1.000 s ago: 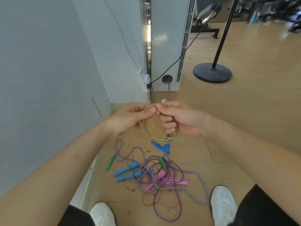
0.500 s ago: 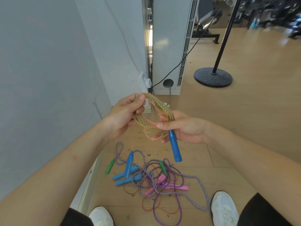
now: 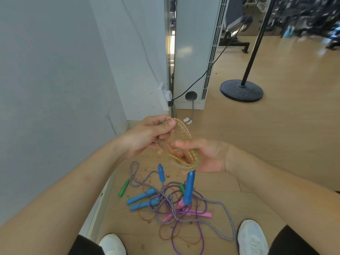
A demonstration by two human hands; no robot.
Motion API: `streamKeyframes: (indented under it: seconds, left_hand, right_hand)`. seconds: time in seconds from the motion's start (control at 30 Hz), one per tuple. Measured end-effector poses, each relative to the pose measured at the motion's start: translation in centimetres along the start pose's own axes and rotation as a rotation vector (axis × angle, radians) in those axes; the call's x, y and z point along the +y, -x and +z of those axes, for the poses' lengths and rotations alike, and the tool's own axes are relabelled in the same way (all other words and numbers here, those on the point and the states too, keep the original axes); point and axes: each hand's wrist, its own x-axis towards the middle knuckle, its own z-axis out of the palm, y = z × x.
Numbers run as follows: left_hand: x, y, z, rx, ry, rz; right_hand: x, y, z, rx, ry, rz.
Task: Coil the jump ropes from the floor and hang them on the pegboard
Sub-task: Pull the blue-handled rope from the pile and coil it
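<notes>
A coiled orange-and-green jump rope [image 3: 185,140] hangs between my two hands above the floor. My left hand [image 3: 147,137] pinches the top of the coil between thumb and fingers. My right hand [image 3: 206,155] lies palm up under the coil's lower loops, fingers loosely curled around them. Its two blue handles [image 3: 189,188] dangle below the coil. On the floor beneath lies a tangle of other jump ropes [image 3: 171,205]: a purple one, a striped white-and-purple one and a thin brown one, with blue, pink and green handles. No pegboard is in view.
A grey wall [image 3: 55,89] runs along the left with a white socket and plug [image 3: 167,94]. A white cabinet [image 3: 195,52] stands ahead. A black stand with a round base [image 3: 241,91] is on the wooden floor at right. My white shoes [image 3: 252,238] flank the tangle.
The coil has been turned and stretched into a longer oval. My right hand opened palm up under it. Both blue handles now hang lower, over the tangle.
</notes>
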Motion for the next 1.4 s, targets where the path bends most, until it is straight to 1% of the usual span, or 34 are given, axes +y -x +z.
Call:
streamKeyframes:
  seconds: [0.2, 0.33, 0.47, 0.53, 0.67, 0.77, 0.83, 0.93, 1.0, 1.07, 1.13, 1.23, 1.33, 1.4]
  left_hand:
    - [-0.2, 0.0, 0.0, -0.014, -0.009, 0.005]
    - [-0.1, -0.1, -0.1, 0.011, -0.011, 0.012]
    - [-0.1, 0.0, -0.7, 0.030, -0.025, 0.016]
    - [-0.1, 0.0, -1.0, 0.040, -0.037, 0.016]
    - [-0.1, 0.1, -1.6, 0.073, -0.076, -0.001]
    - [-0.3, 0.0, -1.6, 0.093, -0.072, -0.021]
    - [-0.3, 0.0, -1.6, 0.163, -0.101, -0.043]
    - [-0.5, -0.1, -2.0, 0.352, -0.231, -0.063]
    - [-0.7, -0.1, -2.5, 0.478, -0.298, -0.024]
    - [-0.5, 0.0, -2.6, 0.540, -0.326, 0.033]
    - [-0.4, 0.1, -2.4, 0.510, -0.301, 0.075]
    - [-0.8, 0.1, -2.8, 0.363, -0.304, 0.042]
    - [-2.0, 0.3, -4.3, 0.182, -0.346, -0.057]
    - [-2.5, 0.4, -4.9, 0.127, -0.363, -0.100]
  right_hand:
    - [0.0, 0.0, 0.7, 0.178, 0.096, 0.048]
    - [0.5, -0.3, 0.3, 0.185, 0.040, 0.021]
    - [0.3, 0.2, 0.1, 0.127, 0.000, -0.035]
    - [0.1, 0.5, 0.0, 0.134, 0.058, -0.040]
    - [-0.3, 1.2, -0.4, 0.222, 0.291, -0.003]
    - [-0.4, 1.2, -0.3, 0.286, 0.308, 0.032]
    - [-0.3, 1.1, -0.3, 0.326, 0.299, 0.046]
    - [0.0, 1.1, -0.8, 0.455, 0.249, 0.075]
    - [0.2, 1.1, -1.1, 0.574, 0.192, 0.079]
    - [0.3, 1.0, -1.3, 0.662, 0.132, 0.069]
    - [0.2, 0.9, -1.5, 0.701, 0.084, 0.052]
    - [-0.3, 1.2, -1.5, 0.656, 0.052, 0.005]
    - [-1.1, 2.1, -1.4, 0.505, 0.069, -0.048]
    - [-1.5, 2.7, -1.3, 0.368, 0.151, -0.046]
